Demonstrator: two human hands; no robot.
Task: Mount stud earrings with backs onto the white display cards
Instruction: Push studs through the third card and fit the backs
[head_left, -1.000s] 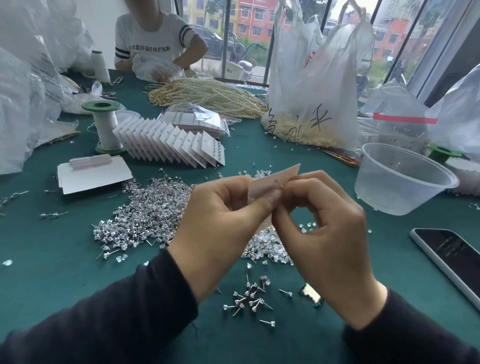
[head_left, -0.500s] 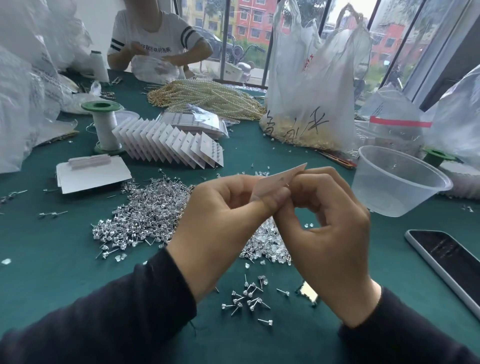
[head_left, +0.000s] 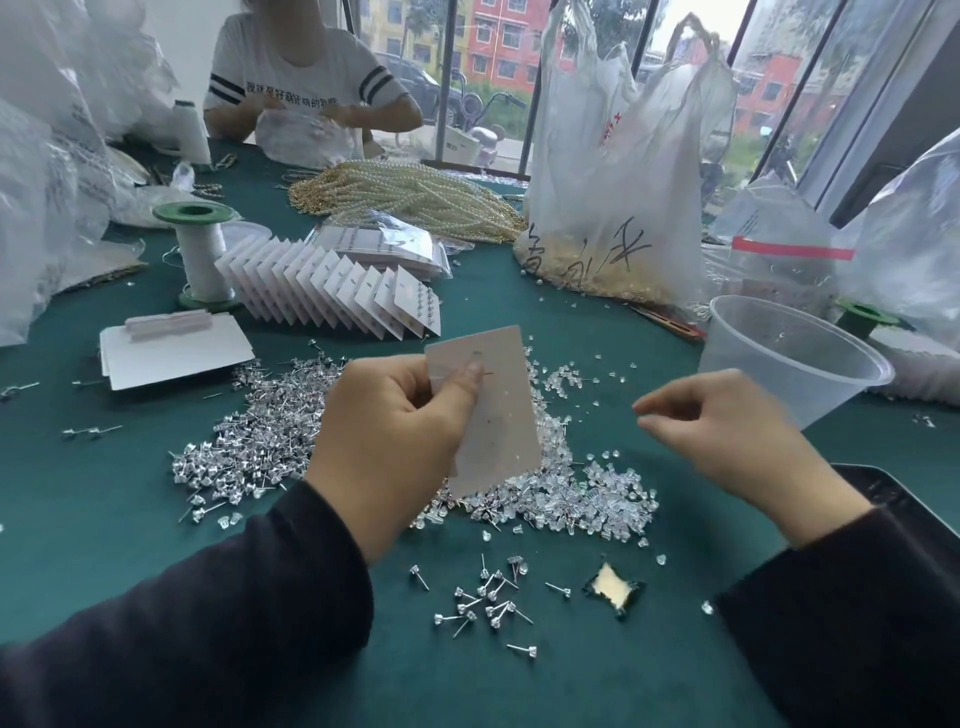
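white display card pinched in left hand, thumb on its face, over stud earrings at centre of desk, right hand well apart, we can't tell its hold

Green-ended spool, pearl strands, clear plastic tub, white bag, phone

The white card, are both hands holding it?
No, only the left hand grips the white card; the right hand is off to the side, apart from it.

one head-worn view looks forward and down, close over the green table
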